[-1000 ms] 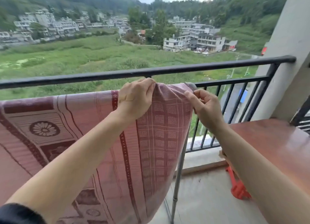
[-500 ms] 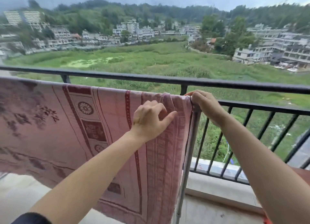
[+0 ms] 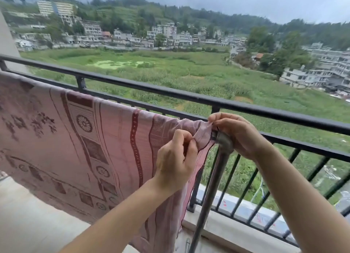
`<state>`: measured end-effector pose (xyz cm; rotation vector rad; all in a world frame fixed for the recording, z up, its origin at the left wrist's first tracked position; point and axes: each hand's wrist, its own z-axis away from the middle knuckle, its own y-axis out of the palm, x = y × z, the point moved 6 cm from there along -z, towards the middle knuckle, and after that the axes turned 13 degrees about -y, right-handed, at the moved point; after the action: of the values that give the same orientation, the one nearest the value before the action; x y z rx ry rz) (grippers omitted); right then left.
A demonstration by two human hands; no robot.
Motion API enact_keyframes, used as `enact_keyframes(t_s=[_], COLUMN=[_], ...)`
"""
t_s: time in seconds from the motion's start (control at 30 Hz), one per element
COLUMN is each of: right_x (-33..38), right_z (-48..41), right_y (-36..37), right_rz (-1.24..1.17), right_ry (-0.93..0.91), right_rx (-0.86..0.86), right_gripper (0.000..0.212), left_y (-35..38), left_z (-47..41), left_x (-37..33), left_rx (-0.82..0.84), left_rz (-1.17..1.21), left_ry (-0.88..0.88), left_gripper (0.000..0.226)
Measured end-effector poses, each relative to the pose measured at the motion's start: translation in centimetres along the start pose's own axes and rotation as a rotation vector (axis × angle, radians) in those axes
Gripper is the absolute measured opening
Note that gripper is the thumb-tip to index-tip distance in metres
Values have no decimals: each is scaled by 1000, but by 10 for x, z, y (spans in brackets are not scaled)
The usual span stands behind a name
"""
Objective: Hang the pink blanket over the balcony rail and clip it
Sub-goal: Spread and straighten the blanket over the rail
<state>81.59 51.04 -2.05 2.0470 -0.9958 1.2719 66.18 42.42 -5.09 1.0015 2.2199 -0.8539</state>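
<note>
The pink blanket [image 3: 79, 150], patterned in dark red, hangs over a horizontal bar just inside the black balcony rail [image 3: 189, 96] and drapes down to the left. Its right end is bunched at the corner of a grey metal rack pole [image 3: 216, 169]. My left hand [image 3: 175, 163] pinches the blanket's edge below that corner. My right hand [image 3: 236, 137] grips the blanket's tip against the top of the pole. No clip is visible.
The grey pole slants down to the balcony floor [image 3: 28, 224] beside the railing's vertical bars [image 3: 233, 178]. A low ledge [image 3: 236, 232] runs under the railing. A pale wall [image 3: 7, 42] stands at the far left. Fields and buildings lie beyond.
The view has swung left. My left hand moved from the top of the blanket down to pinch its right edge. My right hand stayed at the pole's top corner.
</note>
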Motion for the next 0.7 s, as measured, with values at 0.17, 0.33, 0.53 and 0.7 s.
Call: enact_keyframes(t_s=[0.17,0.33,0.53,0.7], right_x=[7,15,38,90], right_z=[-15,-16,-8,12], right_y=[8,15,27,49], right_rz=[76,310,894,944], right_ry=[-121,-262,-458,-965], right_rx=[21,118,224,276], right_gripper=[25,27,39,65], left_y=[-6,-12,1,-30], left_z=[-2,7,31,37], left_x=[-16,-32,-53,-79], left_rx=[-8,-86,-104,-430], left_rz=[-27,-117,-446,-469], left_ry=[-154,-297,-368,-230], left_gripper=[9,11,26,16])
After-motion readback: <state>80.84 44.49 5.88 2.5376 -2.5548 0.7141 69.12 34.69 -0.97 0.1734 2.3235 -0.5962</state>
